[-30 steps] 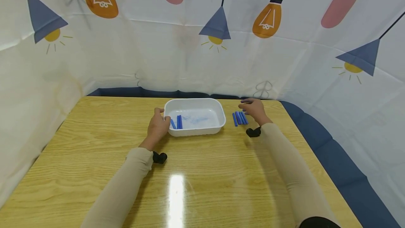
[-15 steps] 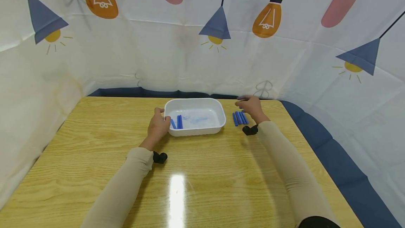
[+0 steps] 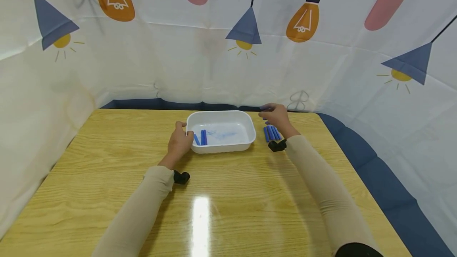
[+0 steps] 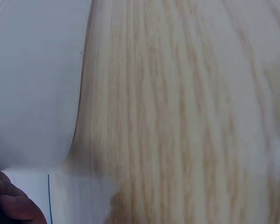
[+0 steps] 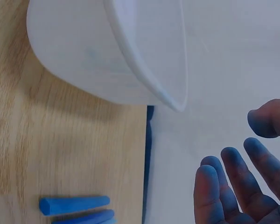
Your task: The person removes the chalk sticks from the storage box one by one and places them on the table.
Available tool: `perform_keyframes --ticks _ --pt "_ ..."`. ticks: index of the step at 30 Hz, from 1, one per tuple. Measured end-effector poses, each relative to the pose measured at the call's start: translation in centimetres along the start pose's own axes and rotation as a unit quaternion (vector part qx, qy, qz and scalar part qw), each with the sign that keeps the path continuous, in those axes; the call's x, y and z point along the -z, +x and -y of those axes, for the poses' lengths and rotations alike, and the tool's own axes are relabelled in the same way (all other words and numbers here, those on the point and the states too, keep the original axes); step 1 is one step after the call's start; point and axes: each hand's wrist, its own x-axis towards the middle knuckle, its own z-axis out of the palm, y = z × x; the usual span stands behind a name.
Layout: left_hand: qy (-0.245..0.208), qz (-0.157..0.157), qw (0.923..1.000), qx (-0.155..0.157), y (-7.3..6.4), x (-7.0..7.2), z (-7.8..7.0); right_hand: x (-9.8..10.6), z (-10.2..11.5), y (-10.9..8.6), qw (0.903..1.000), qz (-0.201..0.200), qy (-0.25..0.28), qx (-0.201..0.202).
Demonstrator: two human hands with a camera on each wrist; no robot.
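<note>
holding the tray (image 3: pixel 222 148) on the counter (image 3: pixel 246 193) by its left end, the left grip (image 3: pixel 179 141) curls round it; the right grip (image 3: pixel 276 116), loosely spread with nothing in it, hangs by blue sticks (image 3: pixel 271 133); three more (image 3: pixel 204 138) lie inside the tray.

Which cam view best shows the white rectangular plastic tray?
Head view. The white rectangular plastic tray shows nearly complete there, with rim, interior and three slim blue sticks inside; the left hand covers part of one end. Right wrist: part of one end, wall and rim, cropped. Left wrist: just a stretch of outer wall.
</note>
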Motion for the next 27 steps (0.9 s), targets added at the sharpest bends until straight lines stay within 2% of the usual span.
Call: perform_keyframes --ticks 13,18,27 --pt "0.009 -0.005 0.9999 -0.011 0.1 0.0 0.1 -2.0 1.3 0.0 0.9997 0.009 -0.008 0.023" --pt "0.005 -0.004 0.9999 -0.008 0.0 0.1 0.1 -2.8 1.8 0.1 0.9996 0.015 0.003 0.025" --pt "0.005 -0.015 0.9995 -0.026 -0.2 0.1 0.0 -4.4 2.5 0.2 0.9988 0.029 -0.002 0.038"
